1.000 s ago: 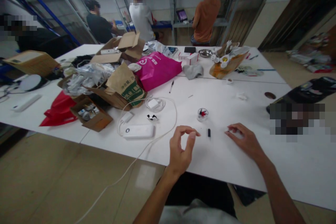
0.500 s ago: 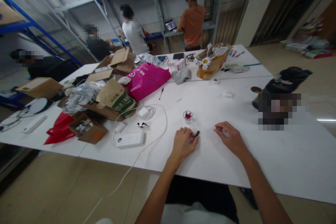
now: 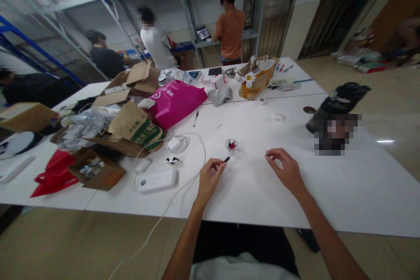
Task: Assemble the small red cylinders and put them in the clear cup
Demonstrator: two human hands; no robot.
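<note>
My left hand pinches a small, dark, stick-like piece between thumb and fingers, just above the white table. Beyond it stands a small clear round cup with red and black bits inside. To the right, my right hand hovers over the table with thumb and index finger curled towards each other. Whatever may be between those fingertips is too small to make out. The two hands are apart, with the cup between and beyond them.
A white power bank and a coiled white cable lie left of my hands. Further left are open cardboard boxes and a magenta bag. A black cap sits at the right. Several people are near the shelves behind.
My left hand has drawn leftward, away from the right, still pinching the dark piece. My right hand has turned slightly, its thumb and finger loop now showing. The whole view has shifted.
</note>
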